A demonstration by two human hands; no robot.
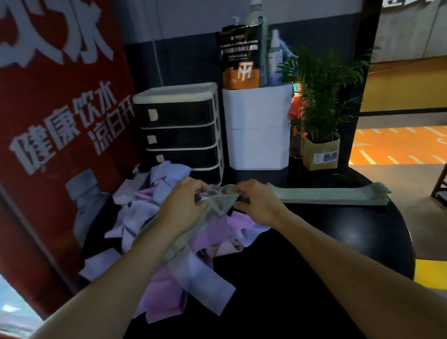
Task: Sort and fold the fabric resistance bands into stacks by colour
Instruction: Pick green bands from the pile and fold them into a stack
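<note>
Green band [221,201] held up over the pile, pinched between both hands at the table's centre, its top end bunched into small loops between the thumbs. Left hand [183,204] grips the band's left side, fingers curled round the cloth. Right hand [258,201] pinches the right edge, fingers bent onto it. The band's tail drops toward 7 o'clock under the left forearm, lying across the pile.

Pile of loose bands [169,245] spreads beneath the hands from 11 o'clock to 7 o'clock: lavender bands [197,278] and pink bands [217,234] tangled together, unfolded, overlapping. One lavender strip hangs toward the near edge at 6 o'clock.

Stack of green bands [336,192] lies flat at 2 o'clock from the hands, long and folded, edges lined up, its far end reaching the table's right rim. It touches nothing in the pile; the right hand sits just beside its near end.

Round black table [320,255] carries all of it. At 12 o'clock, a small drawer unit [179,131] with dark drawers and a cream frame, the pile's back edge against its foot. At 1 o'clock, a white box [259,127] holding a dark and orange pouch [241,58] and bottles [275,55]. At 2 o'clock, a potted plant [319,100] in a brown paper wrap.

Red sign [36,110] with white lettering stands at 9 to 10 o'clock, a water jug [86,199] near its foot behind the pile. Orange floor [410,140] with painted lines shows at 3 o'clock, beyond the table.
</note>
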